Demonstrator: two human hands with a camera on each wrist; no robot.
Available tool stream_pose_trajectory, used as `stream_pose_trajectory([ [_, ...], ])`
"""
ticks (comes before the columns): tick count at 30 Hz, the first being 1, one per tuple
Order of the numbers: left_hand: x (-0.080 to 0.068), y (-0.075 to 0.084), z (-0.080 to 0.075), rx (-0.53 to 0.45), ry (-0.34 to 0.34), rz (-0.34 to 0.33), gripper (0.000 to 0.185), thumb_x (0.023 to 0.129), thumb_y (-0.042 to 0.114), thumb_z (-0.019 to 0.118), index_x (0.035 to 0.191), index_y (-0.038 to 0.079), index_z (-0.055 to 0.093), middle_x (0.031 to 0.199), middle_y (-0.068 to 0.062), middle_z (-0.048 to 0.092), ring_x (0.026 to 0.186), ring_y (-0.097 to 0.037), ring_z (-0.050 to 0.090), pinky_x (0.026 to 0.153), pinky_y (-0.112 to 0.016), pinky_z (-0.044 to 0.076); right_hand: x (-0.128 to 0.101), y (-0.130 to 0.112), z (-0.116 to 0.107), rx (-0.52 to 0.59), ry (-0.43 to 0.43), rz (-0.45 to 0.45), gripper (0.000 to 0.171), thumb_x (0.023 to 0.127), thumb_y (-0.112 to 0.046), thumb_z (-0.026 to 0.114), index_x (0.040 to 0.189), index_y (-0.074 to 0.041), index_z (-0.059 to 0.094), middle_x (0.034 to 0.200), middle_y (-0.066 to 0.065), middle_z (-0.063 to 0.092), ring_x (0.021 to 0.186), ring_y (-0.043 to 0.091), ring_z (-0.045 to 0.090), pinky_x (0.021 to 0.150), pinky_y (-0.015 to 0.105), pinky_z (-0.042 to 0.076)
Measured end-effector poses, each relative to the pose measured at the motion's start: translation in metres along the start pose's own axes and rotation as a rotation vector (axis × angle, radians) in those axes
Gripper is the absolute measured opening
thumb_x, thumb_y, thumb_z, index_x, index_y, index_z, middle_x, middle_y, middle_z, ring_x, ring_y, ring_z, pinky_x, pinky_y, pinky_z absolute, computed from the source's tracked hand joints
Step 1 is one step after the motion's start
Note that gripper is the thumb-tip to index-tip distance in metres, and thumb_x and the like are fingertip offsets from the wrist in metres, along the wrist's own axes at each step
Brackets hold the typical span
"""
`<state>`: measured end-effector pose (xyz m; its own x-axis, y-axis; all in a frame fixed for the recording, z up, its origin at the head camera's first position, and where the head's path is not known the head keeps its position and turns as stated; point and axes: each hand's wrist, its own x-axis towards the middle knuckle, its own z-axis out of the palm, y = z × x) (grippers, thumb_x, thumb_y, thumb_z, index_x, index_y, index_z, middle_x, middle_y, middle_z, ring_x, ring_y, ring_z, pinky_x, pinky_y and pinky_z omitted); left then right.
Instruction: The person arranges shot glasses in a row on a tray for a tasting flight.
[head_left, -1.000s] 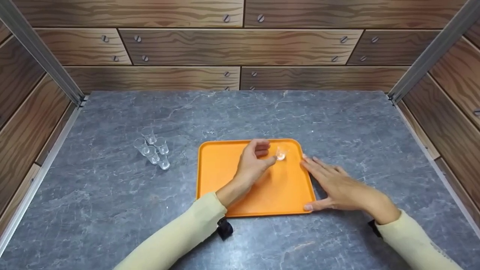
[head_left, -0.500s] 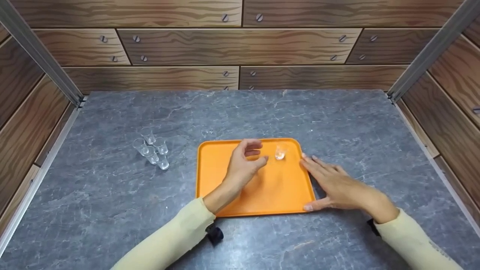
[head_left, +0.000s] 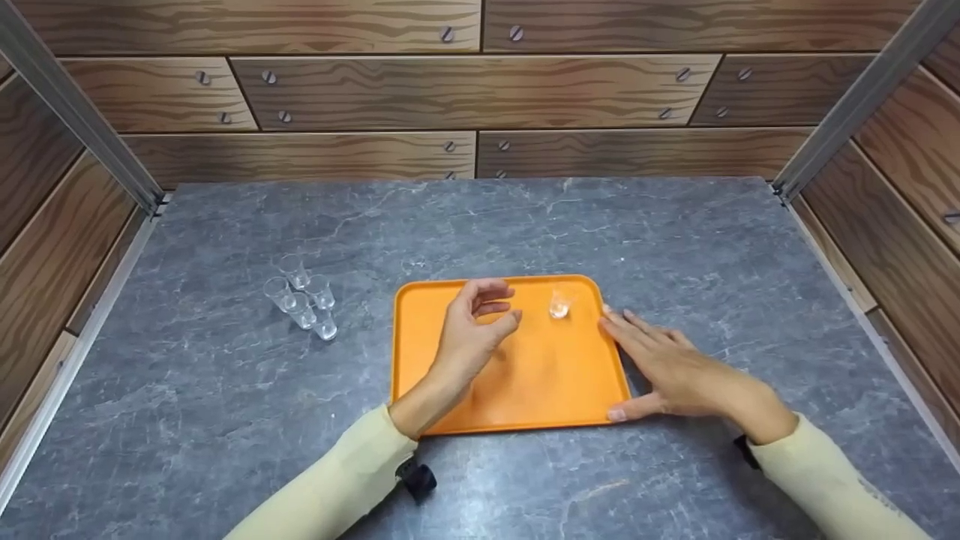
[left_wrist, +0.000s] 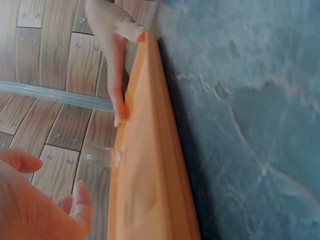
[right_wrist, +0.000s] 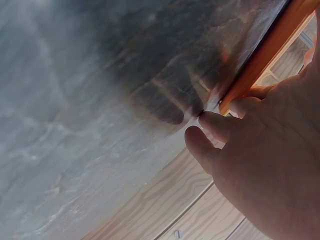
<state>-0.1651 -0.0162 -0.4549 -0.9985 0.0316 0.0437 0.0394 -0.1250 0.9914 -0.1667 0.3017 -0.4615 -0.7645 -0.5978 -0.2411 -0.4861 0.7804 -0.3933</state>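
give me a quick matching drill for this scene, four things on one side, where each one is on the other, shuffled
Things:
1. single small glass
2. cluster of small glasses
3. right hand
4. left hand

Places:
A. flat against the tray's right edge
B. on the grey table, left of the tray
C. over the tray, holding nothing
D. standing on the orange tray, far right corner

Pairs: 1-D, 2-B, 3-A, 4-C
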Motion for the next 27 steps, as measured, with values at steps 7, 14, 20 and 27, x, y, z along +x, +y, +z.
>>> stream_pose_trajectory([
  [7, -0.010, 0.010, -0.010, 0.024, 0.012, 0.031, 0.037, 0.094, 0.004, 0.077, 0.129, 0.001, 0.066, 0.133, -0.019, 0.067, 0.124, -0.041, 0.062, 0.101, -0.041, 0.055, 0.000, 0.001, -0.001, 0.003, -0.003, 0.008, 0.126, 0.087, -0.081, 0.072, 0.176, -0.011, 0.016, 0.181, 0.012, 0.010, 0.165, 0.041, 0.010, 0.121, 0.080, 0.015],
  [14, -0.022, 0.011, -0.025, 0.046, 0.067, 0.065, 0.033, 0.097, 0.008, 0.076, 0.128, 0.002, 0.066, 0.130, -0.014, 0.066, 0.122, -0.038, 0.062, 0.102, -0.047, 0.052, 0.001, 0.000, -0.001, -0.007, 0.008, -0.012, 0.124, 0.088, -0.080, 0.072, 0.175, -0.010, 0.018, 0.181, 0.014, 0.013, 0.164, 0.043, 0.013, 0.119, 0.082, 0.018],
  [20, -0.028, 0.011, -0.036, -0.001, 0.134, 0.066, 0.032, 0.097, 0.003, 0.075, 0.127, -0.001, 0.065, 0.130, -0.021, 0.065, 0.119, -0.037, 0.063, 0.097, -0.039, 0.054, 0.001, 0.001, -0.001, -0.007, -0.005, 0.000, 0.125, 0.088, -0.081, 0.072, 0.175, -0.011, 0.016, 0.181, 0.013, 0.011, 0.164, 0.042, 0.012, 0.119, 0.081, 0.018],
  [27, -0.034, 0.013, -0.048, -0.049, 0.218, 0.059, 0.029, 0.096, -0.003, 0.072, 0.124, -0.001, 0.066, 0.129, -0.021, 0.065, 0.114, -0.033, 0.064, 0.092, -0.031, 0.058, 0.002, 0.001, -0.001, -0.015, -0.015, 0.011, 0.126, 0.087, -0.083, 0.070, 0.176, -0.011, 0.016, 0.181, 0.013, 0.009, 0.164, 0.042, 0.011, 0.120, 0.082, 0.017],
])
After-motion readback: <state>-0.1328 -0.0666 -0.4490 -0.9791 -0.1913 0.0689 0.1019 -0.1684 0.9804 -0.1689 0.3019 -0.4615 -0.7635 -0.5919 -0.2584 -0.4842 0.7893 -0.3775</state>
